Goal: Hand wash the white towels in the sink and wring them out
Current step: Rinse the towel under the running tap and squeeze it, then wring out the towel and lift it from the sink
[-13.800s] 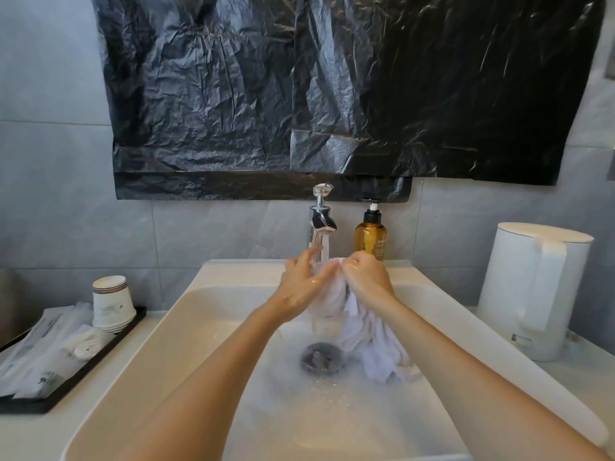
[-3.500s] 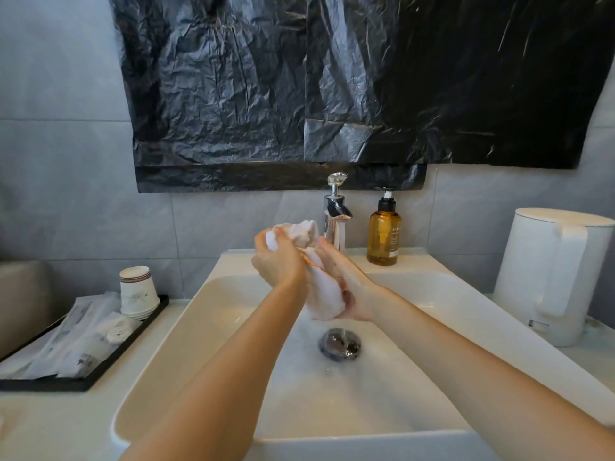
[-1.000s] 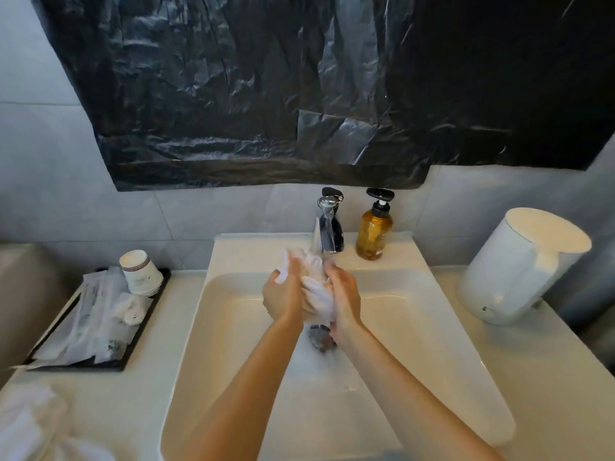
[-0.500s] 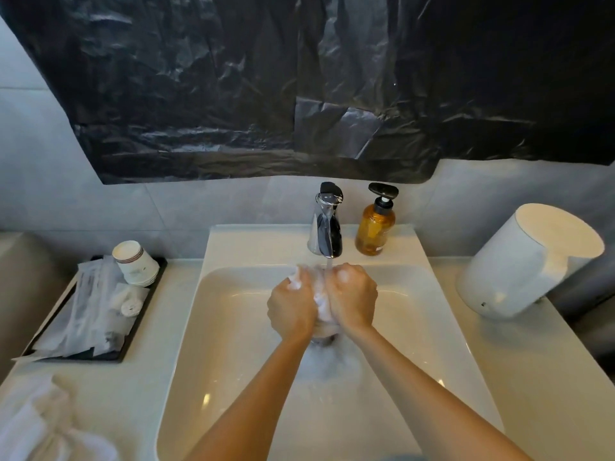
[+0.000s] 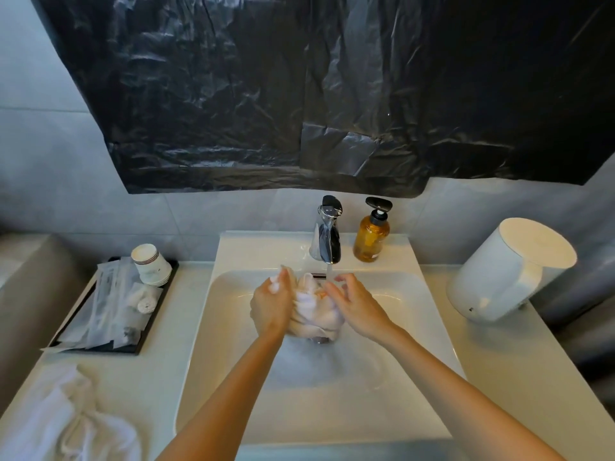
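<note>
I saw the left grip [image 5: 269,307] and the right grip [image 5: 357,309] together over the back of the white sink [image 5: 233,361], with a bunched wet towel [image 5: 314,314] pressed between them. The left grip was wrapped round the towel's left side, fingers curled into the cloth, with a dab of foam [image 5: 274,287] on the knuckles. The right grip held the towel's right side, thumb on the cloth and fingers curled above it. The bundle sat just over the drain [image 5: 319,341], which showed only as a dark edge beneath it.

A thin stream of water [image 5: 329,271] ran from the chrome faucet [image 5: 327,234] onto the towel's top near the right grip's fingers. An amber pump bottle [image 5: 371,234] stood just beside the faucet on the sink's back ledge.

On the counter [image 5: 499,377] to the right stood a white kettle [image 5: 509,271]. To the left, a black tray [image 5: 146,331] carried stacked paper cups [image 5: 149,264] and clear wrapped packets [image 5: 109,311]. A second white towel [image 5: 60,420] lay crumpled on the counter at the near left corner. Black plastic sheeting [image 5: 299,94] covered the wall above the faucet.
</note>
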Demonstrator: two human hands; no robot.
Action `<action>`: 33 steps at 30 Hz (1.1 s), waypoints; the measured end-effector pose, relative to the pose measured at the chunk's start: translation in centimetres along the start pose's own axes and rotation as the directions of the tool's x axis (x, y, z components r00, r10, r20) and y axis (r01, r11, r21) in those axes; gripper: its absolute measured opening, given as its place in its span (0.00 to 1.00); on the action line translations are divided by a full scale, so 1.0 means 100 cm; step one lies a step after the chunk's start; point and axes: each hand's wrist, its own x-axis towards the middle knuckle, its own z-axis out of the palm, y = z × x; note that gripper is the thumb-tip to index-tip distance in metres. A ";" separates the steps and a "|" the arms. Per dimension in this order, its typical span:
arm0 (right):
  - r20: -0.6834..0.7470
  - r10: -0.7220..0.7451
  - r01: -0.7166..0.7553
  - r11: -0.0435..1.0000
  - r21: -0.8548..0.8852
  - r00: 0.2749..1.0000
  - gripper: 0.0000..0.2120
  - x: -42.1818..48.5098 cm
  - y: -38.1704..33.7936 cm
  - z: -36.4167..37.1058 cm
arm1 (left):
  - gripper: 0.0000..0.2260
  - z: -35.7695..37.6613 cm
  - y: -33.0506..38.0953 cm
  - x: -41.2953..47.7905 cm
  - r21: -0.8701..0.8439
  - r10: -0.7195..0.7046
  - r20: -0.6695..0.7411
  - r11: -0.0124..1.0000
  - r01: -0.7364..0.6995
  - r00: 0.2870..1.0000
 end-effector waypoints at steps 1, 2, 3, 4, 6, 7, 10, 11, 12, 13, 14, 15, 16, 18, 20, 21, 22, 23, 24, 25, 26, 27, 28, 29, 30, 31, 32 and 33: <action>-0.043 -0.015 0.015 1.000 -0.005 0.999 0.23 -0.005 0.000 -0.003 | 0.19 -0.006 0.001 -0.001 -0.019 0.010 -0.001 1.000 -0.010 1.000; -0.110 -0.051 0.048 0.998 -0.026 0.993 0.23 -0.010 -0.001 -0.007 | 0.19 -0.011 0.002 -0.001 -0.030 0.026 0.000 0.999 -0.026 1.000; -0.185 -0.110 0.102 0.993 -0.055 0.976 0.23 -0.016 -0.003 -0.011 | 0.19 -0.016 0.003 -0.002 -0.032 0.043 0.000 0.999 -0.043 0.999; -0.256 -0.188 0.170 0.981 -0.090 0.948 0.25 -0.022 -0.008 -0.015 | 0.19 -0.021 0.004 -0.002 -0.032 0.057 -0.001 0.998 -0.057 0.998; -0.326 -0.355 0.309 0.933 -0.185 0.877 0.29 -0.028 -0.025 -0.025 | 0.19 -0.030 0.008 -0.004 -0.037 0.079 -0.012 0.996 -0.079 0.997; -0.317 -0.423 0.354 0.900 -0.254 0.849 0.32 -0.027 -0.035 -0.030 | 0.19 -0.033 0.010 -0.005 -0.043 0.094 -0.016 0.995 -0.094 0.995; -0.217 -0.507 0.363 0.801 -0.477 0.834 0.34 -0.013 -0.067 -0.042 | 0.20 -0.043 0.020 -0.010 -0.069 0.167 -0.018 0.983 -0.168 0.986; -0.186 -0.505 0.343 0.771 -0.537 0.843 0.32 -0.009 -0.076 -0.045 | 0.20 -0.047 0.024 -0.011 -0.063 0.192 -0.021 0.979 -0.192 0.981; -0.162 -0.498 0.324 0.745 -0.583 0.852 0.31 -0.005 -0.081 -0.046 | 0.20 -0.052 0.028 -0.012 -0.055 0.215 -0.024 0.975 -0.216 0.976; -0.151 -0.492 0.309 0.727 -0.613 0.857 0.31 -0.003 -0.083 -0.046 | 0.20 -0.056 0.031 -0.012 -0.055 0.236 -0.028 0.970 -0.237 0.971; -0.153 -0.485 0.295 0.722 -0.626 0.861 0.30 -0.001 -0.084 -0.044 | 0.20 -0.060 0.033 -0.010 -0.056 0.252 -0.029 0.966 -0.254 0.967; -0.161 -0.476 0.281 0.724 -0.629 0.865 0.31 -0.001 -0.082 -0.042 | 0.20 -0.065 0.034 -0.009 -0.052 0.263 -0.026 0.963 -0.264 0.964; -0.171 -0.474 0.272 0.725 -0.633 0.864 0.31 -0.001 -0.081 -0.039 | 0.20 -0.070 0.035 -0.008 -0.041 0.271 -0.020 0.962 -0.272 0.962; -0.180 -0.484 0.266 0.712 -0.650 0.856 0.33 -0.001 -0.079 -0.036 | 0.21 -0.077 0.036 -0.007 -0.033 0.289 -0.021 0.957 -0.289 0.957; -0.179 -0.486 0.266 0.708 -0.654 0.855 0.33 -0.002 -0.080 -0.036 | 0.23 -0.083 0.037 -0.006 -0.040 0.304 -0.031 0.951 -0.306 0.952; -0.165 -0.482 0.269 0.704 -0.657 0.860 0.32 -0.003 -0.080 -0.035 | 0.23 -0.087 0.036 -0.006 -0.037 0.310 -0.036 0.950 -0.311 0.950; -0.141 -0.473 0.272 0.697 -0.663 0.870 0.32 -0.006 -0.079 -0.033 | 0.23 -0.090 0.034 -0.004 -0.033 0.316 -0.039 0.948 -0.317 0.948; -0.114 -0.455 0.272 0.695 -0.665 0.883 0.32 -0.008 -0.077 -0.030 | 0.23 -0.093 0.033 -0.003 -0.029 0.322 -0.038 0.946 -0.323 0.946; -0.095 -0.428 0.265 0.702 -0.661 0.899 0.33 -0.011 -0.076 -0.026 | 0.22 -0.096 0.032 -0.002 -0.025 0.328 -0.034 0.944 -0.329 0.944; -0.082 -0.398 0.252 0.712 -0.655 0.914 0.33 -0.012 -0.077 -0.025 | 0.21 -0.099 0.032 -0.002 -0.025 0.333 -0.032 0.942 -0.334 0.942; -0.070 -0.370 0.237 0.718 -0.655 0.926 0.33 -0.012 -0.079 -0.023 | 0.21 -0.101 0.033 -0.002 -0.030 0.336 -0.030 0.941 -0.337 0.941; -0.052 -0.352 0.230 0.708 -0.668 0.935 0.32 -0.012 -0.082 -0.023 | 0.21 -0.103 0.034 -0.004 -0.040 0.341 -0.029 0.939 -0.342 0.940; -0.028 -0.349 0.236 0.688 -0.686 0.937 0.30 -0.013 -0.085 -0.024 | 0.22 -0.106 0.037 -0.007 -0.050 0.347 -0.027 0.936 -0.348 0.937; 0.001 -0.362 0.264 0.679 -0.685 0.932 0.28 -0.015 -0.089 -0.024 | 0.23 -0.108 0.039 -0.009 -0.056 0.361 -0.027 0.930 -0.362 0.932; 0.031 -0.382 0.311 0.702 -0.640 0.924 0.26 -0.018 -0.092 -0.022 | 0.22 -0.109 0.041 -0.011 -0.058 0.384 -0.023 0.921 -0.385 0.923; 0.061 -0.392 0.361 0.764 -0.534 0.918 0.25 -0.024 -0.094 -0.018 | 0.21 -0.111 0.042 -0.011 -0.061 0.414 -0.011 0.908 -0.414 0.910; 0.092 -0.382 0.388 0.844 -0.370 0.920 0.23 -0.030 -0.097 -0.013 | 0.20 -0.112 0.042 -0.010 -0.068 0.443 0.011 0.895 -0.441 0.897; 0.137 -0.366 0.387 0.904 -0.180 0.920 0.23 -0.038 -0.099 -0.006 | 0.20 -0.112 0.040 -0.010 -0.079 0.463 0.039 0.885 -0.460 0.885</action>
